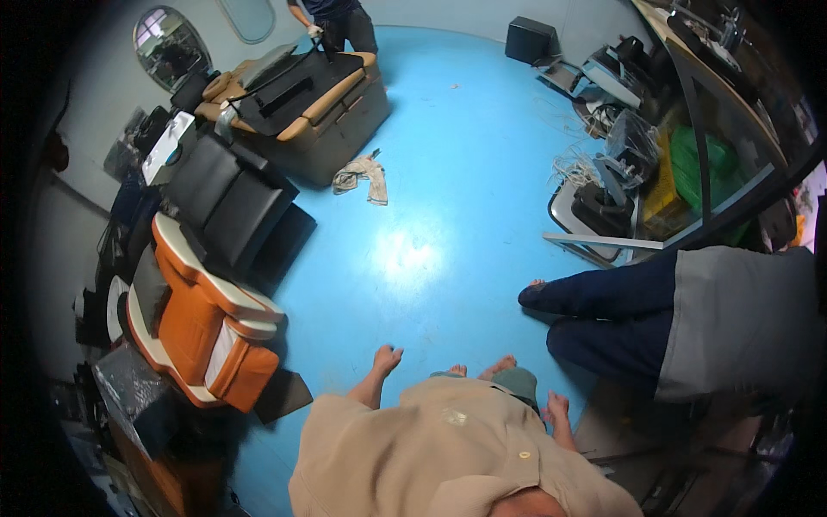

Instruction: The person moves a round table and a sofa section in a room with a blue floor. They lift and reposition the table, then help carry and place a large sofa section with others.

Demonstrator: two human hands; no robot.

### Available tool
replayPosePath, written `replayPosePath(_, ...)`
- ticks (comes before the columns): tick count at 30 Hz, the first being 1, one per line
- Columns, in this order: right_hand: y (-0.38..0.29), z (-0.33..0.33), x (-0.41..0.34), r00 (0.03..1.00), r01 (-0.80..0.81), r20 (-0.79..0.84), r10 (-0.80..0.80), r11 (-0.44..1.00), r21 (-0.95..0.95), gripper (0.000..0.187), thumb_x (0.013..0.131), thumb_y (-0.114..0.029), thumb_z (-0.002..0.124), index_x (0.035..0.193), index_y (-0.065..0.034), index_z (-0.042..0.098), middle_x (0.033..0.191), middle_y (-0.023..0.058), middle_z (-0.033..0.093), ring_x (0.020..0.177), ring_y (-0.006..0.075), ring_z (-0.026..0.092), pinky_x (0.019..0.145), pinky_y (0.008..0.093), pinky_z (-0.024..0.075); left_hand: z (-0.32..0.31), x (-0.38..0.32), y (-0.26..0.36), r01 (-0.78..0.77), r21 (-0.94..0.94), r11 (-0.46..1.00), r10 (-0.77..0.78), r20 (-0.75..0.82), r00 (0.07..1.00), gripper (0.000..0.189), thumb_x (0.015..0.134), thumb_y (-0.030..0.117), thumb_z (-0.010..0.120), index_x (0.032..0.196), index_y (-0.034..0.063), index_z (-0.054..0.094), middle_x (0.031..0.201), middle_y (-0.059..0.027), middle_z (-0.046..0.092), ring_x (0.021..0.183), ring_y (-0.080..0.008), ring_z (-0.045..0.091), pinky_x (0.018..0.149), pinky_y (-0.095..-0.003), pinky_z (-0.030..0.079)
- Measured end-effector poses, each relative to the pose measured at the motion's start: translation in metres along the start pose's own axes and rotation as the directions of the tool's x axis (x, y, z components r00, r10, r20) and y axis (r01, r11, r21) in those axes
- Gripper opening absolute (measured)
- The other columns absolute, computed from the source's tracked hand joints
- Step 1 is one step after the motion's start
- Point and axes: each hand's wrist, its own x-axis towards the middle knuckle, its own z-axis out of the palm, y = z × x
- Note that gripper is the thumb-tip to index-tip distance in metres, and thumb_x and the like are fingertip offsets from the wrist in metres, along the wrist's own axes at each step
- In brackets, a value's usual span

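My left hand [387, 359] hangs beside my tan shirt over the blue floor, its fingers loosely curled and the thumb a little apart, with nothing seen in it. On the other side of my body, my right hand [557, 408] hangs low with bent fingers; no held object can be made out, and part of its palm is hidden. An orange and white padded chair [194, 323] stands to the left, the nearest furniture to my left hand. A dark flat panel [284, 395] lies by its base. To the right stands a person in dark trousers [614, 291] and a grey top.
A black padded chair [226, 194] and a brown and tan sofa frame [316, 139] stand at the left. Cloth [362, 178] lies on the floor. Another person [352, 26] wears a glove behind the frame. A metal-framed rack [601, 240], cables and a black box [531, 40] are at the right.
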Motion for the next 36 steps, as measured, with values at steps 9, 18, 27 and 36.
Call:
replayPosePath(9,-0.195,0.051,0.096,0.976,0.210,0.144,-0.164,0.881,-0.425,0.045,0.088,-0.042,0.059,0.105,-0.0011,0.061,0.078,0.0123,0.064,0.060,0.0230,0.064,0.046,0.0395,0.0511,-0.024,0.036,-0.017,0.488,-0.432,0.759,-0.456,0.182,0.871,0.047,0.087,0.039,0.062,0.113,0.0005,0.058,0.086,-0.0138,0.065,0.064,-0.0241,0.064,0.050,-0.0379,0.051)
replayPosePath(18,-0.430,0.113,0.190,0.971,0.237,0.188,-0.144,0.621,-0.747,0.051,0.086,-0.048,0.056,0.099,0.0010,0.063,0.078,0.0183,0.068,0.057,0.0298,0.066,0.060,0.0433,0.0552,-0.105,0.094,0.038,0.512,-0.689,0.514,-0.681,0.036,0.732,0.043,0.089,0.033,0.062,0.112,-0.0022,0.056,0.083,-0.0143,0.063,0.060,-0.0266,0.063,0.044,-0.0389,0.047)
replayPosePath(27,-0.664,0.195,0.195,0.987,0.064,-0.115,-0.110,0.935,-0.349,0.053,0.090,-0.044,0.056,0.119,0.0006,0.055,0.105,0.0193,0.062,0.072,0.0314,0.064,0.052,0.0498,0.0502,-0.149,0.193,0.024,0.725,-0.505,0.469,-0.751,0.204,0.628,0.044,0.087,0.039,0.063,0.109,0.0009,0.062,0.082,-0.0114,0.066,0.066,-0.0242,0.065,0.051,-0.0395,0.051)
replayPosePath(36,-0.734,0.411,0.112,0.946,0.098,0.289,0.144,0.725,-0.682,0.044,0.086,-0.039,0.065,0.111,-0.0038,0.055,0.090,0.0111,0.060,0.063,0.0267,0.061,0.053,0.0461,0.0499,-0.449,0.471,0.018,0.341,-0.837,0.427,-0.727,-0.094,0.681,0.045,0.091,0.046,0.057,0.097,0.0019,0.064,0.076,-0.0073,0.064,0.057,-0.0163,0.057,0.047,-0.0324,0.045)
